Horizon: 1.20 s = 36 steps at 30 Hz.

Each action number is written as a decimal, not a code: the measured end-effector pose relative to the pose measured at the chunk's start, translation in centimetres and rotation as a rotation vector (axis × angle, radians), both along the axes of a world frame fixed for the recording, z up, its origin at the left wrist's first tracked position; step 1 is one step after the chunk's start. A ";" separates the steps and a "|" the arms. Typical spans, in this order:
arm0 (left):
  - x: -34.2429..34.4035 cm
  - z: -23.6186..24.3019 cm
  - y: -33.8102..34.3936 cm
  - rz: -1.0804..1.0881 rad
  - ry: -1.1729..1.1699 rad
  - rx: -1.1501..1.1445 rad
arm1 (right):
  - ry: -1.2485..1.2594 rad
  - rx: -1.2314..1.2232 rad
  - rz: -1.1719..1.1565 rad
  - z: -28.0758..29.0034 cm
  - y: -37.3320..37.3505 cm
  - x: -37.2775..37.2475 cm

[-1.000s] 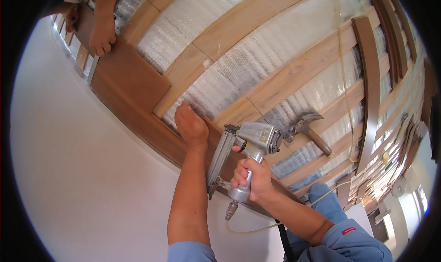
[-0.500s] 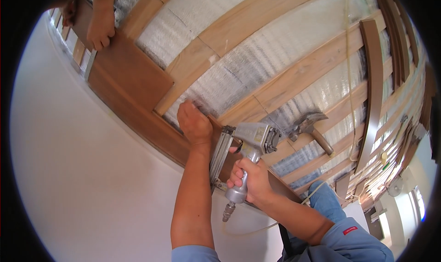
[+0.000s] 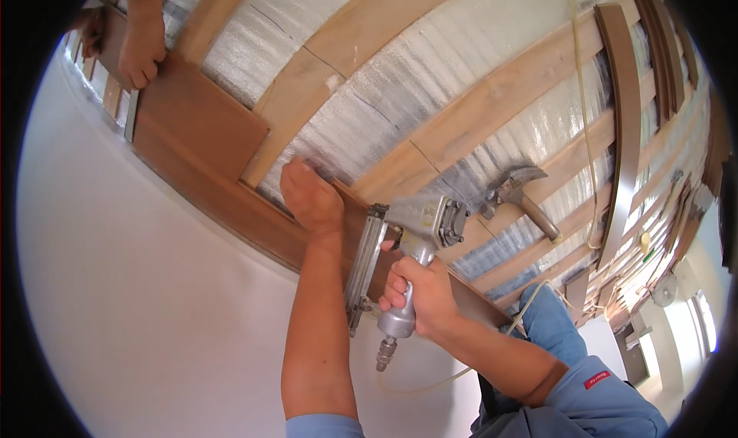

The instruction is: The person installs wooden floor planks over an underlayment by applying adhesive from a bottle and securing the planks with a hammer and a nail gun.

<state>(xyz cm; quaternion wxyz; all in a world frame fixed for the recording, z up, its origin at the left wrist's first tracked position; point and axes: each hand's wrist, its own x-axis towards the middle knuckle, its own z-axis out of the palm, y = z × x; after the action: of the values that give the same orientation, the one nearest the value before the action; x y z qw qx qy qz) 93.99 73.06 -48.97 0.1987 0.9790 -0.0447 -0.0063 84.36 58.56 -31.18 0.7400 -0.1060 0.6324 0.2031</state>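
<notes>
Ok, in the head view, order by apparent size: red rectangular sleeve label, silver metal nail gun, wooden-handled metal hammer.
Silver metal nail gun
Wooden-handled metal hammer
Red rectangular sleeve label
The nail gun looks nearer the camera, which may enlarge it.

Left fisheye on my head, looking down. My left hand (image 3: 311, 200) and right hand (image 3: 427, 293) sit near, around mid-frame.

nail gun (image 3: 419, 227): silver metal, gripped in the right hand (image 3: 421, 290), over brown plank (image 3: 470, 298) | plank: long, flat, running beside the white wall (image 3: 192, 300)
</notes>
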 end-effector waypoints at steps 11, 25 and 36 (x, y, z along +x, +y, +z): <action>0.0 0.3 -0.2 -0.041 -0.068 -0.063 | 0.011 0.016 0.025 -0.3 -0.7 -2.0; -0.4 -0.2 0.3 -0.012 -0.031 -0.015 | 0.166 -0.002 0.079 1.1 -4.3 -14.7; -0.4 0.0 0.0 0.041 0.014 0.049 | 0.168 0.040 0.071 0.5 -4.9 -16.9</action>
<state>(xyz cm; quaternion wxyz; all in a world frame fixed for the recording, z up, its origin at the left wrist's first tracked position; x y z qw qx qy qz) 93.57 73.04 -49.00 0.1751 0.9842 -0.0228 -0.0104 67.44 53.66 -30.64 0.6787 -0.0961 0.6838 0.2502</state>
